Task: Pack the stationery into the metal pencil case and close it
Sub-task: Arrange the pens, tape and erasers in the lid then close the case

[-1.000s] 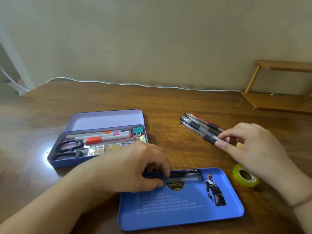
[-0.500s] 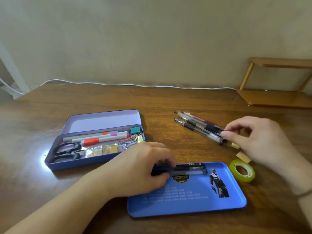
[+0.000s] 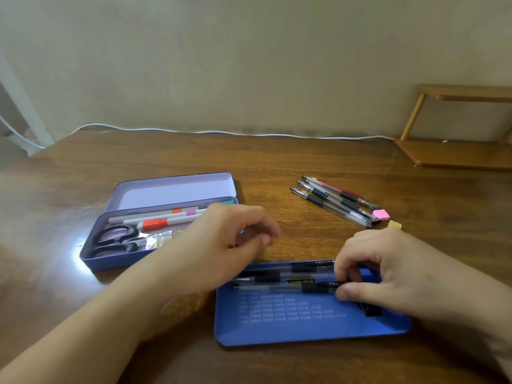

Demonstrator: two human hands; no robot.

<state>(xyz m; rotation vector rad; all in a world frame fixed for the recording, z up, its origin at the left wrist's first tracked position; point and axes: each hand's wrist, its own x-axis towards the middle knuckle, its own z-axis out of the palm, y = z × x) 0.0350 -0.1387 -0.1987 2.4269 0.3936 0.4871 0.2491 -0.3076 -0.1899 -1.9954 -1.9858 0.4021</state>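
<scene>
Brown wood counter (image 3: 277,162) carries everything. Nearest you, the blue tray (image 3: 291,328) holds pens (image 3: 277,278) lying left-right; your right hand (image 3: 388,275) pinches one at its end. They're light, stiff, slick: grip the rubber sleeve. Behind the tray, your left hand (image 3: 221,245) curls empty before the open pencil case (image 3: 105,261); loose pens (image 3: 338,200) point away-left.

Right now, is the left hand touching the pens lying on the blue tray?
Apart. In the head view the left hand hovers over bare table, short of the blue tray; only the right hand pinches the pens.
</scene>
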